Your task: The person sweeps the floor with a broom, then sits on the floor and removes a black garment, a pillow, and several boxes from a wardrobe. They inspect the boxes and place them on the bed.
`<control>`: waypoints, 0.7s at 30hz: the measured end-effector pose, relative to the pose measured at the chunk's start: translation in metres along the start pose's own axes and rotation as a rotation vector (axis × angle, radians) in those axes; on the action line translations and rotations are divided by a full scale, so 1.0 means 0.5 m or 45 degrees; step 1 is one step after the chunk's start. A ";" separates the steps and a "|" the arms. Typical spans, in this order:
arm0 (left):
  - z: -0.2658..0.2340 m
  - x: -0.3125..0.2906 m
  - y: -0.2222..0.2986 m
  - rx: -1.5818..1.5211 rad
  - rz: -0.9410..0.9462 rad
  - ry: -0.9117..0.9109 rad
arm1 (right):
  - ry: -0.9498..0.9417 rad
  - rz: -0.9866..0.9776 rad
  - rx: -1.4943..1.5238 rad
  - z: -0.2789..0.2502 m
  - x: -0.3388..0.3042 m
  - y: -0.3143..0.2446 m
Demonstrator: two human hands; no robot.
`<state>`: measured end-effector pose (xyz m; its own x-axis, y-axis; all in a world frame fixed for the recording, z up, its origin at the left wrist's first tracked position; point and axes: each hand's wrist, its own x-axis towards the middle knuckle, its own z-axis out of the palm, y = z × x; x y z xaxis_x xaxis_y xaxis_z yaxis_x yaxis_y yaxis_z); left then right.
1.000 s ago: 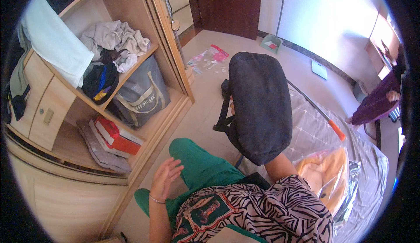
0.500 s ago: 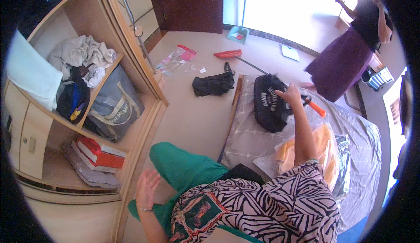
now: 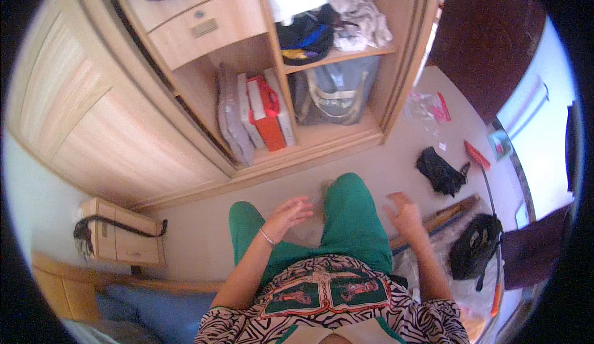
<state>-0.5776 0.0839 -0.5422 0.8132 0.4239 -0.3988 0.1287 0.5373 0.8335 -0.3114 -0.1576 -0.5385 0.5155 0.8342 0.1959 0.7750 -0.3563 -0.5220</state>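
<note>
"Pale wood first: what stands farthest left of the grip?"

"A sliding wardrobe door (image 3: 93, 115), and nearer the person, a small bedside cabinet (image 3: 139, 254) with a black strap (image 3: 127, 222) draped over it, well apart from the left hand (image 3: 286, 215)."

"How is that hand?"

"Nothing in it. The fingers are loosely extended, slightly spread, over the gap between the knees of the green trousers (image 3: 352, 214)."

"Room ahead of it?"

"A strip of floor (image 3: 297, 181) runs from the knees to the wardrobe's bottom edge (image 3: 309, 152). Beyond that edge, red and white boxes (image 3: 269, 130) stand in one lower compartment, a grey bag (image 3: 337, 90) in the next to the right."

"And the right hand (image 3: 405, 216)?"

"Slightly blurred, thumb and fingers wide apart, holding nothing, just right of the right knee."

"What borders it?"

"Ahead and to its right, a black cloth bundle (image 3: 441, 172) lies on the floor, near the bed's wooden edge (image 3: 458, 208). Farther right, a black bag (image 3: 473, 246) lies on the bed, apart from the hand. A broom's red head (image 3: 475, 155) lies beyond the bundle; its shaft passes the bag's right side, touching or not, I cannot tell."
</note>
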 end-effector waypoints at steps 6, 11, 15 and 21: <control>-0.104 -0.038 -0.029 -0.160 0.034 0.130 | -0.401 -0.166 -0.353 0.187 0.045 -0.129; -0.225 -0.009 -0.120 -0.146 -0.022 0.309 | -0.297 -0.115 -0.298 0.239 0.068 -0.142; -0.271 0.036 -0.198 -0.085 -0.125 0.405 | -0.351 -0.070 -0.454 0.249 0.067 -0.141; -0.283 0.095 -0.213 -0.077 -0.311 0.251 | -0.389 -0.031 -0.406 0.242 0.057 -0.143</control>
<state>-0.6330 0.1500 -0.7043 0.6358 0.4073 -0.6556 0.2674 0.6805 0.6822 -0.3965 -0.0574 -0.5960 0.4009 0.9131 -0.0743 0.8844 -0.4069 -0.2286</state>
